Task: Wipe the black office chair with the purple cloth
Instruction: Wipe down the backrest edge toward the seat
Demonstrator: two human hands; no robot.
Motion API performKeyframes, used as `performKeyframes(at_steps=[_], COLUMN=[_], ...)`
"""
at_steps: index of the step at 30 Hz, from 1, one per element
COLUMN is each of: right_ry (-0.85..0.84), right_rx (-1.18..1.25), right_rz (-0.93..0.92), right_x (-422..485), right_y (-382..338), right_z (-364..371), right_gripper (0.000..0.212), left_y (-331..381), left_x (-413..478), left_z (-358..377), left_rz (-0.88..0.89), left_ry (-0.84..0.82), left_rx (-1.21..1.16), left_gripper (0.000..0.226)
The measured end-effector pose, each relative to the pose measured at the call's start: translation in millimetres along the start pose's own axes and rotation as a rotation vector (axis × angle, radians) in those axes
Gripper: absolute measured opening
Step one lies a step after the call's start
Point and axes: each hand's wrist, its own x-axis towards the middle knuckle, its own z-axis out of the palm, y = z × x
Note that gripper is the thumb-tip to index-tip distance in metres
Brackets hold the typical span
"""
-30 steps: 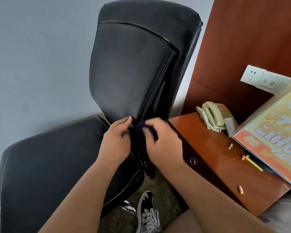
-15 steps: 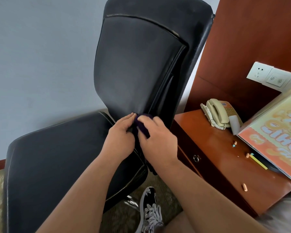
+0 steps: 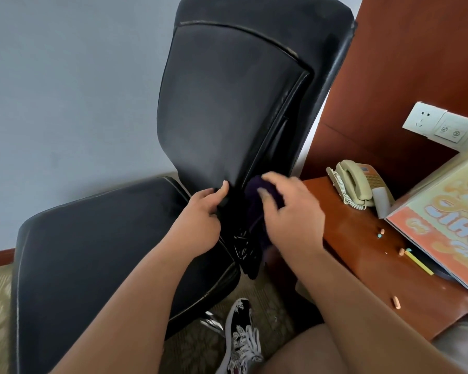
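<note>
The black office chair (image 3: 227,109) fills the middle of the view, its backrest upright and its seat stretching to the lower left. My left hand (image 3: 200,220) grips the bottom edge of the backrest where it meets the seat. My right hand (image 3: 292,214) holds the purple cloth (image 3: 257,209) against the right side of the backrest's base, fingers curled over it. Much of the cloth is hidden under that hand and in shadow.
A reddish wooden desk (image 3: 362,238) stands close on the right, carrying a beige telephone (image 3: 354,184), a colourful printed board (image 3: 449,220), a yellow pencil (image 3: 419,261) and small scattered bits. A wall socket (image 3: 441,125) sits above. My patterned shoe (image 3: 241,338) rests on the carpet.
My right hand has slid with the cloth a little to the right and up along the base of the backrest. The left hand keeps its hold on the backrest edge.
</note>
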Motion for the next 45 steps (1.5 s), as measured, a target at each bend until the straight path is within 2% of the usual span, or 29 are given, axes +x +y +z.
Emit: performKeyframes(at_steps=[5,9,18,22,25,32,34,37,41,43,45], right_ry=[0.104,0.177,-0.132,-0.328,-0.282,0.039,0.026,-0.083,-0.167,-0.146,-0.094], right_rx=[0.114,0.238,0.006,-0.081,-0.013,0.18,0.194,0.132,0.114,0.146,0.188], right_rz=[-0.025,-0.07,-0.222,-0.099,-0.047,-0.062,-0.058,-0.065,0.009,0.029,0.02], right_x=[5.5,8.9,-49.1,-83.1,-89.3,-48.6,-47.4,-67.6,-84.7,-84.5,-82.6], right_y=[-6.0,-13.8,19.7,37.3,37.1,4.9,5.7,20.5,30.6,28.4,25.0], right_z=[3.6,6.0,65.5,84.2,83.3,51.6,53.6,70.5,89.0,90.0,86.4], right_gripper=[0.026,0.028,0.029,0.028,0.023,0.019,0.02,0.021,0.021,0.02,0.02], left_y=[0.2,-0.8,0.3,2.4,0.6,-1.0,-1.1,-2.2,-2.5,-3.1,-2.9], left_x=[4.3,6.4,4.5,0.7,0.5,3.1,2.5,2.4,3.4,1.5,-1.0], left_z=[-4.8,-6.6,-5.6,-3.2,-3.1,-4.4,-3.8,0.3,5.7,7.7,9.8], left_rz=[-0.016,-0.004,-0.003,0.008,0.021,0.008,0.004,-0.002,-0.012,-0.005,-0.007], left_ry=[-0.052,-0.053,-0.044,-0.054,-0.092,-0.107,-0.106,-0.107,-0.101,-0.029,0.098], left_rx=[0.016,-0.003,-0.078,-0.021,0.0,-0.037,-0.037,-0.046,-0.086,-0.103,-0.156], left_gripper=[0.095,0.095,0.084,0.085,0.088,0.092,0.092,0.094,0.095,0.086,0.066])
